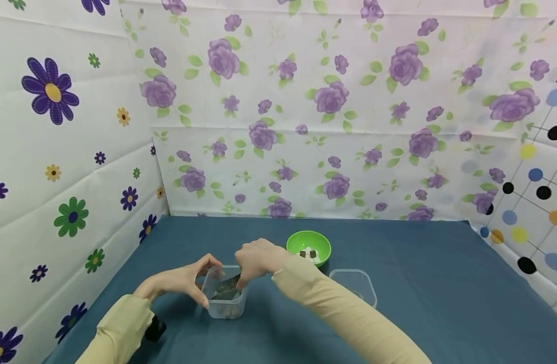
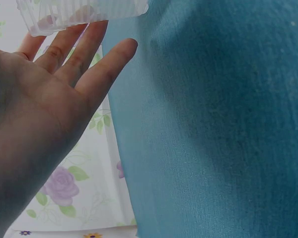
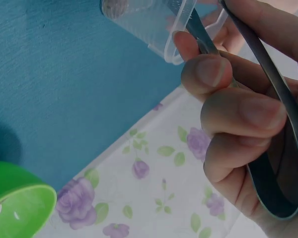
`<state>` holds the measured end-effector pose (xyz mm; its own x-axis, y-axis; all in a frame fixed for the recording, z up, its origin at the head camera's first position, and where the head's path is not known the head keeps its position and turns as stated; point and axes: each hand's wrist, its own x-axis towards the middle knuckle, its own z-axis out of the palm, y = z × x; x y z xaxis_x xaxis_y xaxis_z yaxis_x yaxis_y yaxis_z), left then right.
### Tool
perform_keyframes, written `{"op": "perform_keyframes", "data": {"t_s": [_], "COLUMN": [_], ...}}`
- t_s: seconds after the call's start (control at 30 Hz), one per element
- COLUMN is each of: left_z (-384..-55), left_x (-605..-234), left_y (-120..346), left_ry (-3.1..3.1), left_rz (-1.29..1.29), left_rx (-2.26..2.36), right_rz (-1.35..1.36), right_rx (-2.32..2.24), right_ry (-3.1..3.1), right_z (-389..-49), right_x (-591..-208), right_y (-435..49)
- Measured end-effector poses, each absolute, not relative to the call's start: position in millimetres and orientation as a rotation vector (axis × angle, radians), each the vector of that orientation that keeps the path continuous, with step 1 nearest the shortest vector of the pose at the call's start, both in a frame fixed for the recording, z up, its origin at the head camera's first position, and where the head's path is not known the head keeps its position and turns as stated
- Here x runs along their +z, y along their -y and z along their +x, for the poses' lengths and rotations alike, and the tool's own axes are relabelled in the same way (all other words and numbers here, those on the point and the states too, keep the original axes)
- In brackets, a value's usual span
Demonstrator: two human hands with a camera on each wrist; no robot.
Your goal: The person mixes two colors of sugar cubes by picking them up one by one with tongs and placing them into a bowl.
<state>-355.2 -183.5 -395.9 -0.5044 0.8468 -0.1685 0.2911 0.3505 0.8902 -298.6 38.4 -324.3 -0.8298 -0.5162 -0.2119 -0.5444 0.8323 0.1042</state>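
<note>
A clear plastic container stands on the cloth, a dark speckled shape showing inside it. My left hand holds the container from its left side, thumb at the front corner and fingers toward the back; several of its fingers lie against the plastic in the left wrist view. With curled fingers my right hand grips dark metal tongs, bent in a U at one end. The other end of the tongs reaches into the container. A brownish piece shows near the container's bottom; its kind is unclear.
Behind the right hand sits a green bowl with white and dark brown pieces in it. A clear square plastic piece, like a lid, lies right of the right forearm, partly hidden. Flowered sheets rise behind the blue tablecloth.
</note>
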Motion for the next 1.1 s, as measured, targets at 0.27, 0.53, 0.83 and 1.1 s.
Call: {"op": "perform_keyframes", "data": {"t_s": [0.27,0.53,0.83,1.1], "left_z": [-356,-354,-353,-353], "left_x": [-396,-395,-395,-393], "left_y": [184,183,182,182], "left_ry": [-1.980,-1.974,-1.965,-1.978], "left_rz": [0.997,1.000,0.994,0.991], "left_rx": [1.120,1.129,1.130,1.119], "right_rz": [-0.793,-0.779,-0.859,-0.907], "right_rx": [0.222,0.199,0.150,0.075], "right_ry": [-2.810,-2.794,-2.800,-2.826], "right_z": [-298,-296,-294,-296], "right_x": [-326,-326,-323,-316], "right_y": [-30,-30,-37,-51]}}
